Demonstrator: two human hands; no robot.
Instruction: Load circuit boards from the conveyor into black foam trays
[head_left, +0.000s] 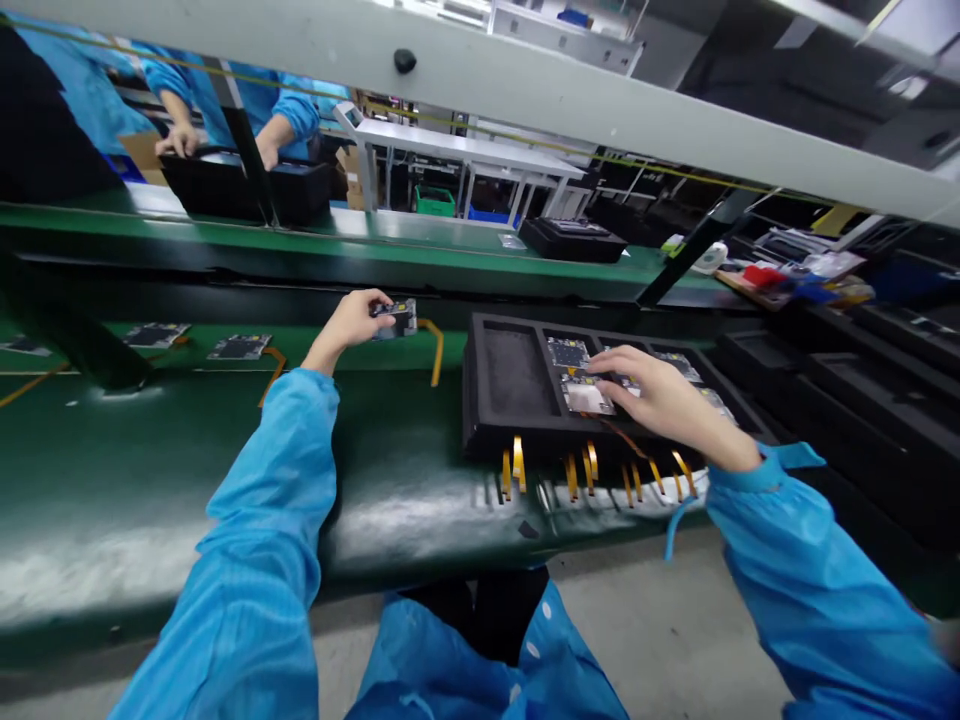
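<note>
My left hand (352, 322) pinches a small circuit board (405, 316) above the green bench, with an orange flat flex cable (436, 350) dangling from its right side. My right hand (652, 388) reaches over a black foam tray (472, 400). Its thumb and fingers close on the right edge of a circuit board with a silver plate (587, 397); the exact hold is partly hidden. Behind that one lies another dark circuit board (568, 352). More boards sit in the compartments to the right, partly covered by my hand. Several orange flex cables (517, 465) hang over the tray's front side.
Loose circuit boards (238, 347) lie on the bench (397, 480) to the left, near a dark post (97, 320). More black trays (862, 400) stand at right. Across the line, a co-worker's hands (180, 135) touch a black box (217, 190). A pale beam (480, 90) crosses above.
</note>
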